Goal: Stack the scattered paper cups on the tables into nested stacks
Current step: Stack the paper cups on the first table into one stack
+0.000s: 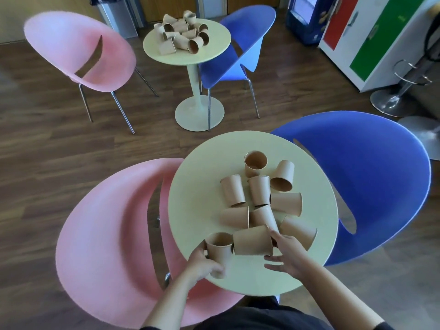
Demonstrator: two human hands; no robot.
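Observation:
Several brown paper cups lie scattered on the near round table [190,210]. My left hand [202,263] grips an upright cup [219,248] at the table's front left edge. Right beside it, a cup lying on its side [252,240] has its rim at my right hand [285,253], whose fingers reach round the rim. One more cup stands upright [255,163] at the far side of the pile. A second heap of cups [183,32] covers the far round table [209,48].
A pink chair [107,234] stands left of the near table and a blue chair [369,186] right of it. Another pink chair [78,51] and blue chair [247,44] flank the far table. A coloured cabinet [371,39] and a stool base [392,98] stand at right.

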